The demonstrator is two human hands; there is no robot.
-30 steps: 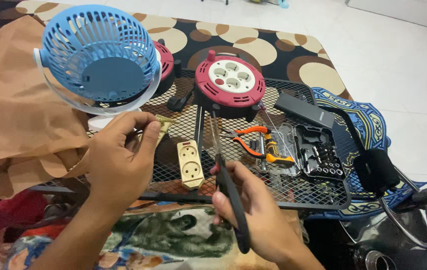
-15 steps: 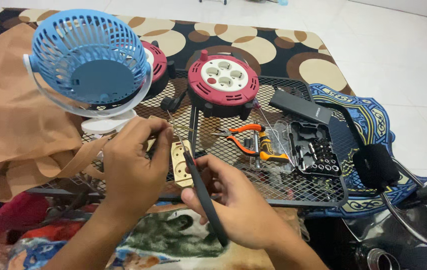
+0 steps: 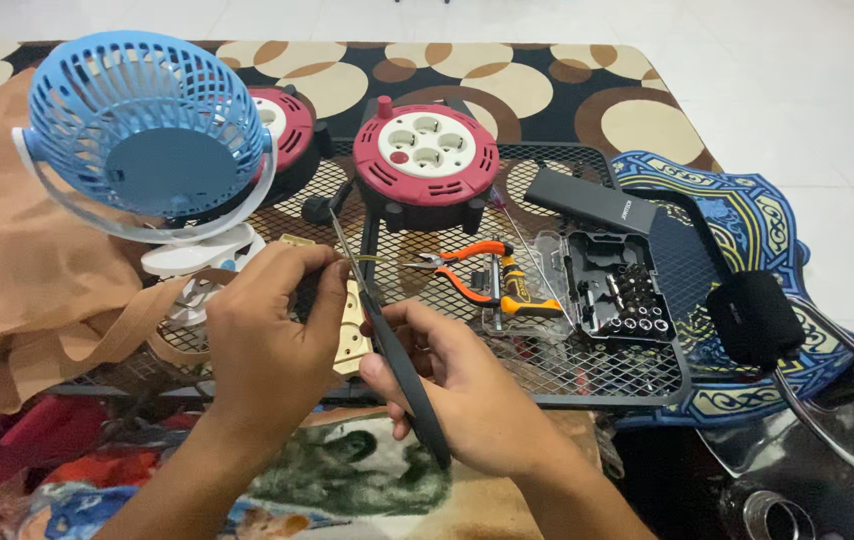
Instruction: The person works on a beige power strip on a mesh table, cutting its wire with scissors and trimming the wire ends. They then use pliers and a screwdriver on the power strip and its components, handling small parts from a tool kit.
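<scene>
My right hand (image 3: 457, 385) grips a screwdriver with a long black handle (image 3: 409, 380); its thin shaft runs up and left toward the fan. My left hand (image 3: 272, 325) pinches a small part just above a beige socket block (image 3: 350, 335) that lies on the black wire mesh table (image 3: 597, 372). The two hands sit close together over the block, near the table's front edge.
A blue clip fan (image 3: 147, 130) stands at the left on a white base. Two red cable reels (image 3: 425, 160) sit behind. Orange pliers (image 3: 467, 265), a clear bit case (image 3: 607, 285) and a dark lid (image 3: 592, 200) lie to the right. Brown cloth (image 3: 17, 270) covers the left.
My hands have drawn closer together over the socket block. The screwdriver has swung more upright, its tip now pointing up toward the fan, and my left hand has shifted right onto the block.
</scene>
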